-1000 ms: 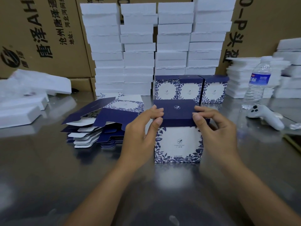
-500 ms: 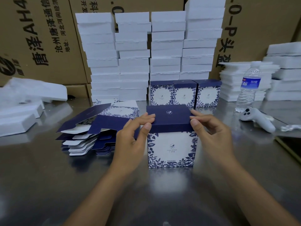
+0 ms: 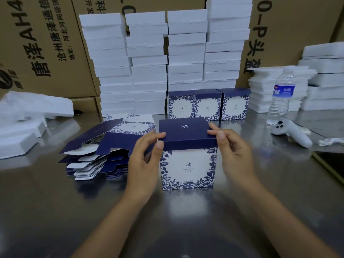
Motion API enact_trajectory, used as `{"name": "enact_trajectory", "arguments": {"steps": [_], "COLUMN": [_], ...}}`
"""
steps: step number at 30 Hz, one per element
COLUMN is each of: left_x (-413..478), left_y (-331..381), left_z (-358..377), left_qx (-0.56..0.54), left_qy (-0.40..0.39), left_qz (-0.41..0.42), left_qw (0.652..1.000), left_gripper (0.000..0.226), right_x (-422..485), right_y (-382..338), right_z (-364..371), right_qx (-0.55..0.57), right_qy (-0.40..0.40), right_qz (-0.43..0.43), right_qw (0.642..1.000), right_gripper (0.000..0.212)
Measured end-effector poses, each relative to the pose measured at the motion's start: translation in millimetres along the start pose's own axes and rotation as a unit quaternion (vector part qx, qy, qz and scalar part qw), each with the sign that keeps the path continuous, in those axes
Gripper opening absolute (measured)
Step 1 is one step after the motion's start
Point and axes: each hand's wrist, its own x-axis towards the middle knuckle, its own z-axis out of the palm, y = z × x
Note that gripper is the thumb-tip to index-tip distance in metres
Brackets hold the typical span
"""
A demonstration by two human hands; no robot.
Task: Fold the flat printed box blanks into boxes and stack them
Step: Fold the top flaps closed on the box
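hands (image 3: pixel 145 159) (image 3: pixel 235 155) pinching box (image 3: pixel 188 166) lid edges, blanks (image 3: pixel 104 151) beside

Foam stacks (image 3: pixel 149 62), water bottle (image 3: pixel 281 95), white controller (image 3: pixel 292 133)

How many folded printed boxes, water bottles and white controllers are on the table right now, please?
Folded printed boxes: 4, three in the back row plus the held box
Water bottle: 1
White controller: 1
Total: 6
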Motion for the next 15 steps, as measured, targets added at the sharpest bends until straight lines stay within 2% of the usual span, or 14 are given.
{"name": "enact_trajectory", "arguments": {"steps": [2,4,7,8,11,15], "left_x": [-3,-5,-4,-4,-6,-10], "left_y": [0,1,3,3,1,0], "left_z": [3,5,5,5,7,12], "left_qx": [-0.052,-0.083,-0.096,-0.097,-0.086,-0.055], "left_qy": [-0.009,-0.02,-0.019,-0.019,-0.02,-0.032], "left_qz": [-0.05,-0.074,-0.08,-0.077,-0.06,-0.032], "left_qw": [0.997,0.994,0.992,0.992,0.994,0.997], "left_gripper": [0.032,0.04,0.041,0.04,0.036,0.032], "right_x": [-1,-7,-24,-29,-40,-46], "right_y": [-1,1,2,1,1,1], "right_z": [3,6,19,26,42,55], "right_qx": [-0.023,-0.092,-0.224,-0.24,-0.272,-0.365], "right_qy": [0.009,0.026,0.061,0.07,0.064,0.05], "right_qz": [0.001,-0.03,-0.132,-0.139,-0.09,-0.03], "right_qw": [1.0,0.995,0.964,0.958,0.956,0.929], "right_gripper": [0.021,0.017,0.034,0.041,0.051,0.104]}}
